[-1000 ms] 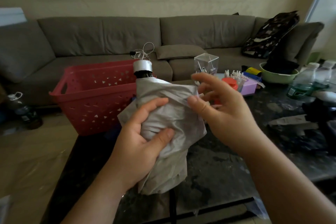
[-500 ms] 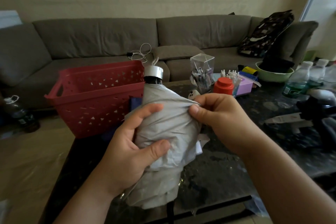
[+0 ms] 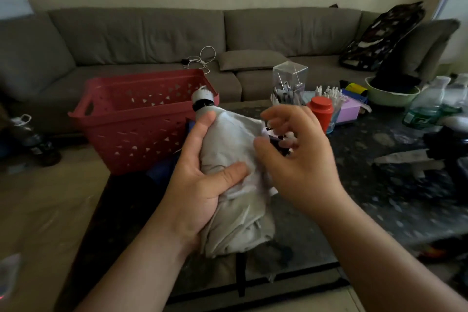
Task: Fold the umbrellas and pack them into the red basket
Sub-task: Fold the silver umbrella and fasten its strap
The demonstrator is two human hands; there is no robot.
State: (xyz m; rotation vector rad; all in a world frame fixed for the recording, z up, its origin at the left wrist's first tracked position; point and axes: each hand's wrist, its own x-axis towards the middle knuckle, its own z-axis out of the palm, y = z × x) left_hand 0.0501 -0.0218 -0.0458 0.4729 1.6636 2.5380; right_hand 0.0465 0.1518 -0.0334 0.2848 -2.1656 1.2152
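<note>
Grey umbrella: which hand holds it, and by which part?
The left hand grips the grey umbrella round its bundled canopy; the right hand holds nothing.

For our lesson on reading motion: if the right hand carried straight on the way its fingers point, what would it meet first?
Probably the grey folded fabric umbrella gripped by the left hand; the right hand points leftward at it, though depth is unclear.

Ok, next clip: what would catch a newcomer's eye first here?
The grey umbrella, bunched up at the centre, gripped by the left hand while the right hand hovers beside it, blurred. Just behind on the left stands the red basket; an orange-capped jar sits among clutter further right.
</note>
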